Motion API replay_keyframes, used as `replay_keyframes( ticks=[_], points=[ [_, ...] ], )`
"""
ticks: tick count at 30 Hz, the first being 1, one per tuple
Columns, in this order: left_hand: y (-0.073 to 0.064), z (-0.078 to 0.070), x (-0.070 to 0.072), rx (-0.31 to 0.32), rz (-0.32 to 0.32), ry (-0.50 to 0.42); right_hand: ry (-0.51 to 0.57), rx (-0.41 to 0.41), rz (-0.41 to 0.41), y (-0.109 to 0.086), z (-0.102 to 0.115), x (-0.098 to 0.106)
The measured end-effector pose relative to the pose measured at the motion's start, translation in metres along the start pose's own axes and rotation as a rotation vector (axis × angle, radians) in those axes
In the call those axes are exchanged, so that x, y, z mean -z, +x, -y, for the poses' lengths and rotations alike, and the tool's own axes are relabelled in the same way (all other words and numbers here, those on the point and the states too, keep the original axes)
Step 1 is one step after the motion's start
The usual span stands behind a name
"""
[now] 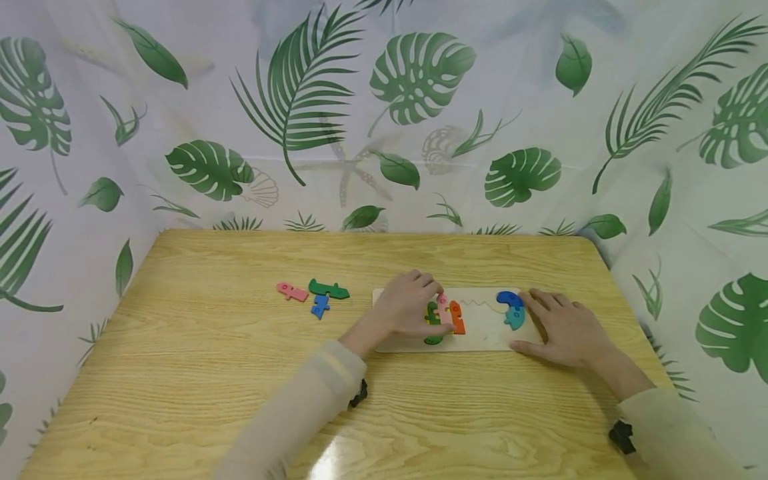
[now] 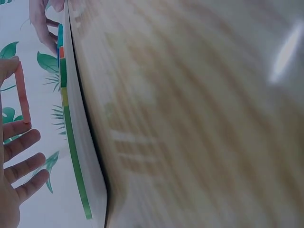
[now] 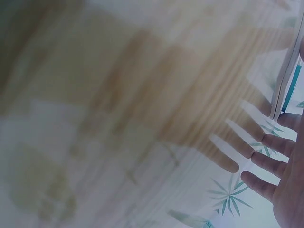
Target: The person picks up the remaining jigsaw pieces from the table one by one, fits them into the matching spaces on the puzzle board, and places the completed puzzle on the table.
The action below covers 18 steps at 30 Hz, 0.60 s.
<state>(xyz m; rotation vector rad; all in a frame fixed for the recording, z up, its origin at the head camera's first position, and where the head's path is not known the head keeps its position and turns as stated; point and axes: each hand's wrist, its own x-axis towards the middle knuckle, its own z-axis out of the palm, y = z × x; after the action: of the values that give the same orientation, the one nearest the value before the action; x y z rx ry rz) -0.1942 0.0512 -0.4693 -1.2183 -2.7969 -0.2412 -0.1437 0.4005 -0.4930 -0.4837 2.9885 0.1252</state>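
At the left of the bench, three loose flat puzzle pieces lie grouped: a pink one with side tabs, a long green one and a small blue one near it.

Rightward, the left hand reaches over a pale rectangular board. Its thumb and forefinger pinch a second pink flat piece by its ends, raised clear of the board; its other fingers spread loosely, holding nothing. The step in hand looks like fitting this piece among its neighbours; the next move calls for matching its tabs, then lowering it flat.

The board carries a green piece with yellow edging and an orange piece, then a printed zigzag line, a curved dark blue piece and a teal piece meeting it. Whether the board is recessed, I cannot tell.

Rightmost, the right hand spreads its fingers at the board's end, seemingly steadying it, gripping no piece.
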Motion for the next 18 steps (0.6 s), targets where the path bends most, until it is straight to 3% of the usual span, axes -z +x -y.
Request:
replay_keyframes(
  ticks=[18],
  points=[
    [0.021, -0.019, -0.007, -0.005, 0.083, 0.042, -0.009, 0.009, -0.019, 0.001, -0.001, -0.002]
  ],
)
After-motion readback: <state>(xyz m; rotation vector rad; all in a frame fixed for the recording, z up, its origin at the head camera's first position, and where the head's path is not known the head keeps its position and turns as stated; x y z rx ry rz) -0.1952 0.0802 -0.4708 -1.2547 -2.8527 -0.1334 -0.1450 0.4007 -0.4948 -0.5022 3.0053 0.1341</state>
